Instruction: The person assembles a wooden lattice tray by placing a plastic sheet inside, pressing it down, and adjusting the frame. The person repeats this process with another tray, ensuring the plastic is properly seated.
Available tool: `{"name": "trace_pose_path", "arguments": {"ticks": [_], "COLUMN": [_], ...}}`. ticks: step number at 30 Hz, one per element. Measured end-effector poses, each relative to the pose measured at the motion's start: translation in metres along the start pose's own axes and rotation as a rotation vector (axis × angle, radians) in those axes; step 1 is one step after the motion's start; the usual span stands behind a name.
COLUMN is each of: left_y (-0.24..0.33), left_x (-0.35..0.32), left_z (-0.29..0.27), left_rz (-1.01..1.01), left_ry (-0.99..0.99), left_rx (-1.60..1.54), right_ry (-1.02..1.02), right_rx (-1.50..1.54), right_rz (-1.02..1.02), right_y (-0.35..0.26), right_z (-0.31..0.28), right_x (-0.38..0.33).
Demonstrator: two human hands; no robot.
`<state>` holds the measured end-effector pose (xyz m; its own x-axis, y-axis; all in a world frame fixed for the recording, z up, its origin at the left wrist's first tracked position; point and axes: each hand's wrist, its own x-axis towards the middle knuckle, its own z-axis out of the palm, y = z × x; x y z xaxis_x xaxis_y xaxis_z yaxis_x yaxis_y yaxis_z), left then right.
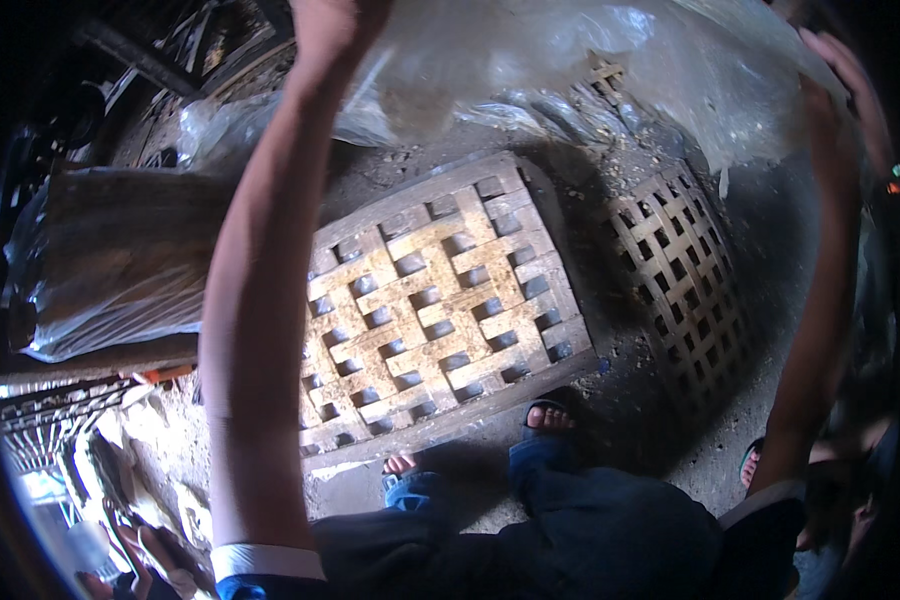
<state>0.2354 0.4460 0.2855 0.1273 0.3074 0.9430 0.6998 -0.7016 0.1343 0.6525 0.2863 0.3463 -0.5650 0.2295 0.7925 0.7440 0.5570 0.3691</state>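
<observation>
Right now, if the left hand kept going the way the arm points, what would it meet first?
The left hand already grips the clear plastic sheet held up overhead. Going on upward it would push into that sheet first; beyond it the picture ends, so depth is unclear.

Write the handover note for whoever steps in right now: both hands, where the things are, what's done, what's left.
Left hand: raised, gripping the left edge of the clear plastic sheet.
Right hand: raised, holding the sheet's right edge.
Sheet hangs stretched between both hands, above the ground.
Below it: a large wooden lattice frame flat on the dirt floor, a smaller dark lattice to its right. Sandalled feet stand at the big frame's near edge.
Done: sheet lifted and spread.
Left: sheet not yet laid on anything; both lattices lie uncovered.
</observation>
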Motion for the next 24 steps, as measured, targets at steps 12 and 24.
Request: {"name": "trace_pose_path", "arguments": {"ticks": [12,24], "left_y": [0.048,0.143], "left_x": [-0.165,-0.340], "left_z": [-0.286,-0.345], "left_rz": [0.403,-0.123], "left_ry": [-0.673,-1.018], "left_rx": [0.235,-0.030], "right_ry": [-0.260,-0.718], "right_rx": [0.590,0.642], "right_rz": [0.261,0.327], "right_y": [-0.225,-0.305], "right_z": [0.065,0.057], "right_x": [-0.071,-0.163]}}
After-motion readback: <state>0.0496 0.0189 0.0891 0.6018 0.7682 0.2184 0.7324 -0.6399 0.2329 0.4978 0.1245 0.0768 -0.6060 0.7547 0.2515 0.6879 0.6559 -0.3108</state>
